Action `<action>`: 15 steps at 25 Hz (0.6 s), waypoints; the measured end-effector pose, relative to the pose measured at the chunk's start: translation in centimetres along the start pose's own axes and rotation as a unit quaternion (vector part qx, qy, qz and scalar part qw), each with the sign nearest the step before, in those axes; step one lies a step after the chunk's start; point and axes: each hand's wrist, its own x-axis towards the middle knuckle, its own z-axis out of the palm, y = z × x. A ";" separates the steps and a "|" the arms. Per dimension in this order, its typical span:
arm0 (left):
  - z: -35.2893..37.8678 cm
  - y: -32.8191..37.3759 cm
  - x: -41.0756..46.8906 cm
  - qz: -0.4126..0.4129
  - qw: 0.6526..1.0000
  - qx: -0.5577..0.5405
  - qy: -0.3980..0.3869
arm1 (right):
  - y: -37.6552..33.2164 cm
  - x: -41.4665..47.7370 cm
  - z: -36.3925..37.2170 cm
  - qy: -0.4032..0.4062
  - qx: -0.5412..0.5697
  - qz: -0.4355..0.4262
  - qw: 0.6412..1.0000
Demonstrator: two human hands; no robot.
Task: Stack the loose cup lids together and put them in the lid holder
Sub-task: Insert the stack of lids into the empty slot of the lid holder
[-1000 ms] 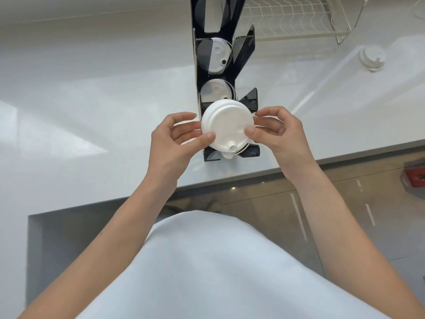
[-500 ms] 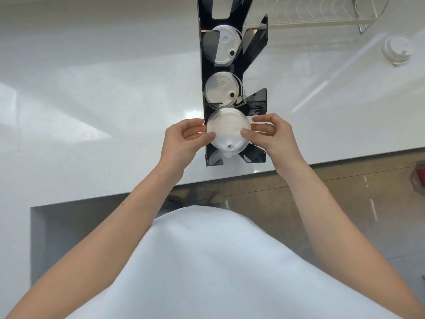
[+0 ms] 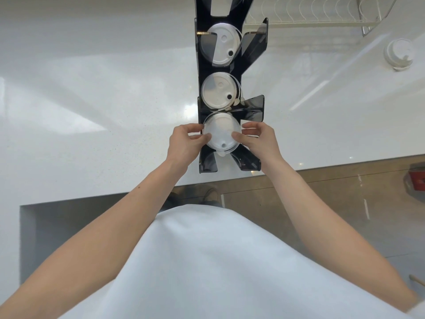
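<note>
- Gripping the stack of lids (image 3: 222,134) from both sides: left hand (image 3: 184,143) pinching the left rim with thumb and fingers, right hand (image 3: 259,141) doing the same on the right rim.
- Sitting right at the mouth of the nearest compartment of the black lid holder (image 3: 250,157), between its angled front walls; hard to tell whether seated fully or only partway in.
- Looking well along, by the lie of things: stack gathered and being placed, middle compartment lids (image 3: 219,90) and far compartment lids (image 3: 220,47) already in their slots.
- Remaining, judging from here: letting go of the stack once settled, and probably dealing with the loose lid (image 3: 399,54) lying alone on the table (image 3: 92,88), well apart to the right, near the wire rack (image 3: 310,17).
- Facing top side up toward the camera, flat faces level with the table, stack axis running straight down into the slot.
- Pointing the small sip spout toward the near table edge, unlike the two other stacks, holes sitting toward the near right there.
</note>
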 end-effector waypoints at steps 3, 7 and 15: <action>0.1 -0.1 -0.3 0.008 1.000 -0.004 0.005 | 0.1 -0.1 0.2 -0.005 -0.008 -0.001 1.000; 0.1 0.0 -0.9 0.019 1.000 -0.011 0.012 | 0.2 -0.8 -0.1 -0.003 -0.002 -0.007 1.000; -1.6 -2.2 -2.8 0.071 0.995 0.066 0.008 | 2.8 -3.5 0.1 0.046 -0.025 -0.030 0.998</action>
